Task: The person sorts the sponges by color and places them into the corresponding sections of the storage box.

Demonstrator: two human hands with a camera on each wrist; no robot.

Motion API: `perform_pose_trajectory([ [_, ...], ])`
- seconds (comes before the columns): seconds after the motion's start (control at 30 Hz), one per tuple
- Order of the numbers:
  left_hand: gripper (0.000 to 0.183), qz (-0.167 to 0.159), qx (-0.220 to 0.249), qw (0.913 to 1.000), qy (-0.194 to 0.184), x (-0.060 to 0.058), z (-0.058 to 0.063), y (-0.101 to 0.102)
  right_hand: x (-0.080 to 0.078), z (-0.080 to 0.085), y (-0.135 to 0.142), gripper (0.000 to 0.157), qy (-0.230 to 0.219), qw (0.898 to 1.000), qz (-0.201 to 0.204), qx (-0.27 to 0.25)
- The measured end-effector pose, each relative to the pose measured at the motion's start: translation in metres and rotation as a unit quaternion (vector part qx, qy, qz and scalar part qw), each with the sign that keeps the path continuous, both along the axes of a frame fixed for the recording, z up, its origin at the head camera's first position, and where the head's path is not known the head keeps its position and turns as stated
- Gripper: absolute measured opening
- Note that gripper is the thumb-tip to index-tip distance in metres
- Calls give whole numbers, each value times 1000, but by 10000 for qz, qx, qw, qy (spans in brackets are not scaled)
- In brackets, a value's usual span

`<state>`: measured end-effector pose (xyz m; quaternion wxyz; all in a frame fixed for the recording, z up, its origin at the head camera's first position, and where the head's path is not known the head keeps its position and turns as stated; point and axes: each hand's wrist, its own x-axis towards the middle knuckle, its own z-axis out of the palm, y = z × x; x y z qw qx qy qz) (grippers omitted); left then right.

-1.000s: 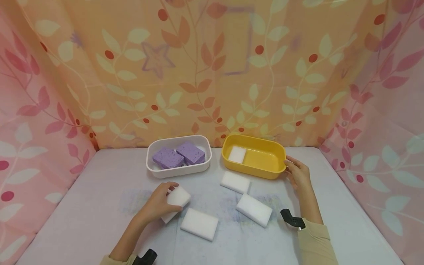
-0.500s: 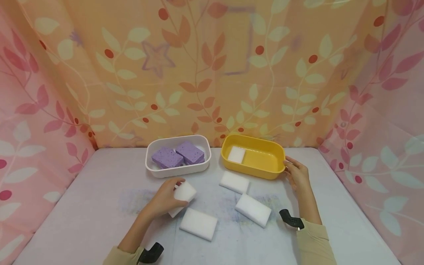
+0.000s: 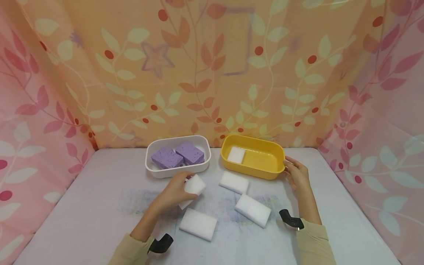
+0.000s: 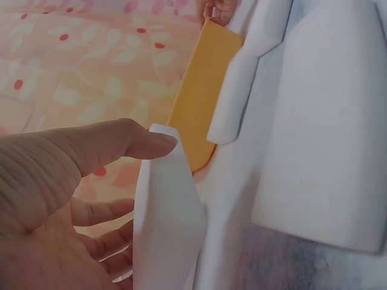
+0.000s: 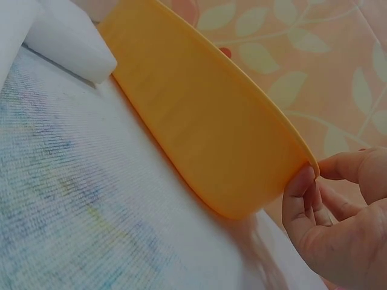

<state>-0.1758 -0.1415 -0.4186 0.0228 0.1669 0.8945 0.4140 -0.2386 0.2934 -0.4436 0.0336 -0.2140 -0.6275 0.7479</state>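
Note:
My left hand [image 3: 173,192] pinches a white sponge [image 3: 195,184] between thumb and fingers, tilted, in front of the white tray. The left wrist view shows the thumb pressed on the near face of this sponge [image 4: 166,211], with the fingers behind it. At the right end of a yellow tray [image 3: 253,170], my right hand [image 3: 299,176] grips the rim. Thumb and forefinger pinch that rim in the right wrist view. One white sponge [image 3: 236,155] lies inside the yellow tray at its left end.
Three more white sponges lie on the table: one [image 3: 234,182] before the yellow tray, another [image 3: 253,210] nearer, a third [image 3: 198,224] below my left hand. Purple sponges [image 3: 167,157] fill much of the white tray [image 3: 179,172]. A patterned curtain [image 3: 198,92] hangs behind.
My left hand has carried its white sponge forward and to the right, away from the nearest sponge on the table. My right hand and the yellow tray have stayed in place.

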Motion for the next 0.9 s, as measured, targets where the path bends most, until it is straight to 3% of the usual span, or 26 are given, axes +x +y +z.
perform_pose_trajectory([
  [0.47,71,-169,-233,9996,45,-19,10,35,0,0,-2,55,141,9998,-127,-55],
  [0.9,70,-213,-306,9992,-112,-35,31,60,-2,-1,-2,55,68,9997,-143,-176],
])
